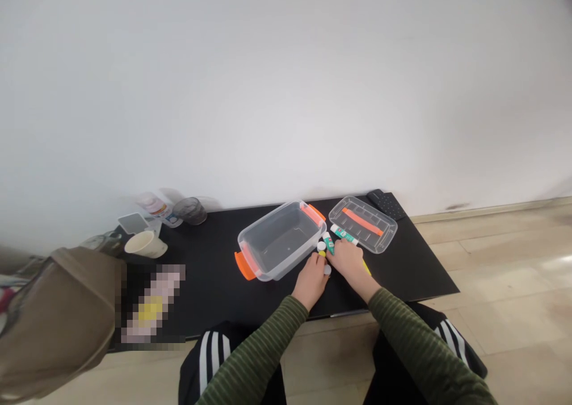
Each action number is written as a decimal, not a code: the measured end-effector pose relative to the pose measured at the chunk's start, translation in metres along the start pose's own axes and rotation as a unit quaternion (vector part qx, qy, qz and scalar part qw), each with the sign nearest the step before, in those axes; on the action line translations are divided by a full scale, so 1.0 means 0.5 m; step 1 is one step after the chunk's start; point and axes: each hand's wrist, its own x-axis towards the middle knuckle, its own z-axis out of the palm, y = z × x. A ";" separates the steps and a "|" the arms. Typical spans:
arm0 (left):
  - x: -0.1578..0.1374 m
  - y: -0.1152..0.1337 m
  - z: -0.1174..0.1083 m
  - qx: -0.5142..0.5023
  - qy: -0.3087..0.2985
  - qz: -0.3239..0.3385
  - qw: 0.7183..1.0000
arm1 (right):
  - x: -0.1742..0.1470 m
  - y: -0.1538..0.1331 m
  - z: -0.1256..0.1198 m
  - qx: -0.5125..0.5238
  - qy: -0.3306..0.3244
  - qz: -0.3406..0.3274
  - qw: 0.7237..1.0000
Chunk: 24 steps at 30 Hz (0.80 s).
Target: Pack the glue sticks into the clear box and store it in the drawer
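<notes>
Just right of the clear plastic box (286,244) my two hands are close together over several small glue sticks. My left hand (310,281) has its fingers curled around a yellow glue stick with a white cap (322,250); another white cap (328,270) shows beside the fingertips. My right hand (351,263) is closed on a green and white glue stick (329,243), whose lower end the fingers hide. Another green glue stick (343,234) lies just beyond that hand, by the edge of the clear lid (375,240) with its orange handle. A yellow piece peeks out under my right palm.
The black table (214,298) stands against a white wall. On its left are a paper cup (146,245), a dark glass (190,210), a white bottle (159,208) and a brown bag (67,315). A black dotted item (386,204) lies at the back right corner.
</notes>
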 end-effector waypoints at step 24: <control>0.020 0.014 -0.035 -0.726 0.006 -0.206 0.656 | -0.135 0.131 -0.010 0.325 0.114 -0.141 0.928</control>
